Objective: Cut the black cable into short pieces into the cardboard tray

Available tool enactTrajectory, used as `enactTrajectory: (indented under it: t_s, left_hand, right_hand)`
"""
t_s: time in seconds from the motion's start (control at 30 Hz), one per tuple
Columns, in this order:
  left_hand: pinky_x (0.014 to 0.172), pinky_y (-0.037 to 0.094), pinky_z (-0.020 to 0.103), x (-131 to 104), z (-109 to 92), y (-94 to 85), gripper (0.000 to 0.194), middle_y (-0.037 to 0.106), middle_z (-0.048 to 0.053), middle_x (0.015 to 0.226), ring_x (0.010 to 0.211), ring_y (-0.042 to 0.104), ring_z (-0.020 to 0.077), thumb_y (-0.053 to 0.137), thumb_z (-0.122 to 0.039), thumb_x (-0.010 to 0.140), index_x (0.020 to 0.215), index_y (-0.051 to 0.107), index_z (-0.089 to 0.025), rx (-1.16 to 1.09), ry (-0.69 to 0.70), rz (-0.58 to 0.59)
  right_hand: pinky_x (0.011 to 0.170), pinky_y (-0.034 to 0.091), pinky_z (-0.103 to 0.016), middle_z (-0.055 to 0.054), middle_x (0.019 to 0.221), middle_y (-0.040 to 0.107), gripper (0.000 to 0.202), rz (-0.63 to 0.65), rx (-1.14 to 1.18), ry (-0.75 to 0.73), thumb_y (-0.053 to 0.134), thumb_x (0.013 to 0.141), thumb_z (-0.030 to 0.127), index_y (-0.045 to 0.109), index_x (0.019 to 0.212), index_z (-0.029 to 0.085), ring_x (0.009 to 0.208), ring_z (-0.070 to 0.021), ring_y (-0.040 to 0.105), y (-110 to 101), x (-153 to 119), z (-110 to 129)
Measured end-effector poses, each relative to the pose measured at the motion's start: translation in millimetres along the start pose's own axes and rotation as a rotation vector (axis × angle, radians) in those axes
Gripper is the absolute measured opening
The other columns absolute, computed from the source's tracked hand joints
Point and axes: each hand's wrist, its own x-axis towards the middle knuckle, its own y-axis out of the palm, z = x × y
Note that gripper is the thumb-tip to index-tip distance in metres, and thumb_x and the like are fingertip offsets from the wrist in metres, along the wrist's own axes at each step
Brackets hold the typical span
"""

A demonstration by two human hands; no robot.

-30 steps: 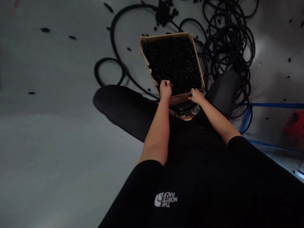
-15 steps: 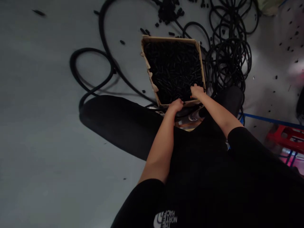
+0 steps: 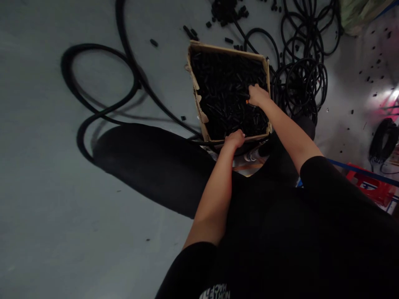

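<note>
An open cardboard box (image 3: pixel 230 48) full of short black pieces (image 3: pixel 222 89) stands on the floor in front of my legs. My left hand (image 3: pixel 236 138) is closed at the box's near edge; what its fingers hold, if anything, is hidden. Over the right part of the pieces is my right hand (image 3: pixel 258 95), its fingers closed round something with a small orange part (image 3: pixel 247 101) showing. A black hose (image 3: pixel 162 104) runs from the left to the near side of the box, beside my left hand.
Coiled black hose (image 3: pixel 307 79) lies right of the box, with a heap of black pieces (image 3: pixel 225 10) beyond it. A red stool (image 3: pixel 370 185) is at the right, near a blue line (image 3: pixel 358 169). A pale green bag (image 3: pixel 355 16) sits at the top right.
My right hand has moved forward, away from the box's near edge and farther over the pieces. My left hand stays at the near edge. The view has shifted slightly.
</note>
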Motion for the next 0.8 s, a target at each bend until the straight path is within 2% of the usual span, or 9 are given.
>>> enactTrajectory:
  t_s: [0.1,0.2,0.27,0.37,0.43,0.57,0.8]
  left_hand:
    - [0.116,0.053,0.06,10.0,3.3,-3.4,0.012,0.084,0.024,0.127,0.135,0.075,0.0451,0.066,-0.033,0.105,0.11,0.073,-0.024,-0.121,-0.005,-0.121]
    - [0.113,0.053,0.052,18.1,7.7,-15.0,0.011,0.082,0.019,0.116,0.126,0.076,0.0401,0.064,-0.032,0.107,0.102,0.069,-0.024,-0.327,0.043,-0.32]
    - [0.107,0.054,0.046,20.9,9.9,-22.9,0.016,0.08,0.014,0.106,0.115,0.075,0.0339,0.06,-0.031,0.109,0.097,0.067,-0.023,-0.453,0.104,-0.401]
    - [0.099,0.054,0.038,19.2,9.7,-26.6,0.017,0.075,0.007,0.096,0.099,0.069,0.0256,0.059,-0.028,0.108,0.094,0.066,-0.022,-0.572,0.17,-0.402]
    - [0.098,0.052,0.036,13.9,8.0,-23.5,0.014,0.072,0.005,0.093,0.095,0.065,0.0228,0.06,-0.025,0.105,0.093,0.067,-0.022,-0.594,0.206,-0.361]
    - [0.096,0.051,0.033,-2.9,7.4,-14.7,0.01,0.066,0.001,0.087,0.091,0.06,0.0212,0.063,-0.022,0.1,0.09,0.067,-0.022,-0.55,0.257,-0.304]
    - [0.1,0.052,0.032,-22.8,12.0,-8.5,0.006,0.066,0.001,0.089,0.093,0.061,0.021,0.066,-0.023,0.095,0.089,0.067,-0.023,-0.543,0.269,-0.42]
  right_hand:
    - [0.114,0.062,-0.055,-0.013,0.136,0.067,0.035,0.051,0.092,0.105,0.084,0.099,0.029,0.071,0.129,0.014,0.128,-0.0348,0.074,13.7,-65.2,-20.4]
    - [0.11,0.06,-0.042,-0.013,0.128,0.072,0.025,0.08,0.227,0.169,0.08,0.103,0.029,0.07,0.121,0.016,0.121,-0.0275,0.073,37.7,-139.5,-29.4]
    - [0.107,0.06,-0.038,-0.016,0.127,0.074,0.027,0.091,0.266,0.175,0.086,0.098,0.027,0.07,0.116,0.016,0.116,-0.0259,0.073,56.2,-181.3,-26.1]
    - [0.107,0.061,-0.037,-0.014,0.131,0.074,0.028,0.086,0.322,0.159,0.086,0.098,0.031,0.07,0.118,0.02,0.118,-0.026,0.074,77.0,-223.7,-9.4]
    - [0.107,0.063,-0.041,-0.012,0.135,0.072,0.03,0.074,0.338,0.139,0.082,0.101,0.036,0.069,0.124,0.022,0.12,-0.028,0.074,83.1,-239.3,4.5]
    - [0.105,0.065,-0.045,-0.015,0.144,0.067,0.031,0.055,0.318,0.092,0.072,0.107,0.037,0.068,0.133,0.019,0.121,-0.0322,0.075,83.7,-254.1,23.3]
    - [0.109,0.063,-0.051,-0.017,0.148,0.065,0.034,0.051,0.326,0.045,0.07,0.106,0.033,0.067,0.137,0.021,0.127,-0.0353,0.074,86.4,-263.9,28.6]
